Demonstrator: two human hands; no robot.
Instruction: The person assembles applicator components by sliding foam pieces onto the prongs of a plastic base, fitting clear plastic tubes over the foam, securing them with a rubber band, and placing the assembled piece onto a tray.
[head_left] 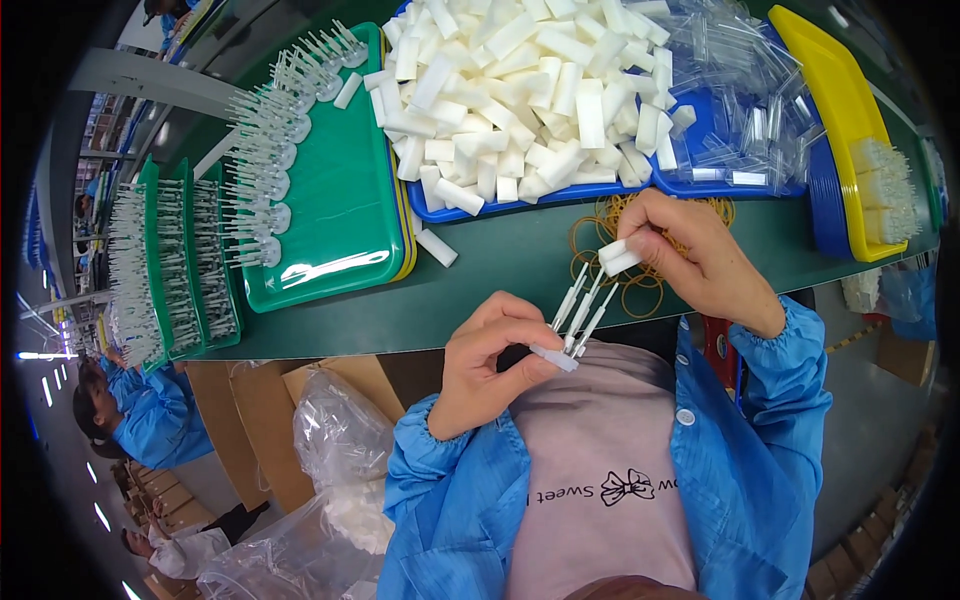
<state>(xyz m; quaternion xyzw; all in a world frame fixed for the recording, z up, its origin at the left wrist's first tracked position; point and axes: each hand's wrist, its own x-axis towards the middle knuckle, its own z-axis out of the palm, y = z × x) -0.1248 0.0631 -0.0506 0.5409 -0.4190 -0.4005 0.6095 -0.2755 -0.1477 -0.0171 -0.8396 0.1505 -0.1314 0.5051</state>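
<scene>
Sticks (582, 310) slanting between left hand (490, 360) and right hand (690, 255).

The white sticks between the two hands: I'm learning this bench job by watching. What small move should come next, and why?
Probably slide the white foam block in the right hand further down onto the thin white sticks. The left hand pinches their lower ends, they fan upward, and their tips sit right at the block, apparently barely inserted.
</scene>
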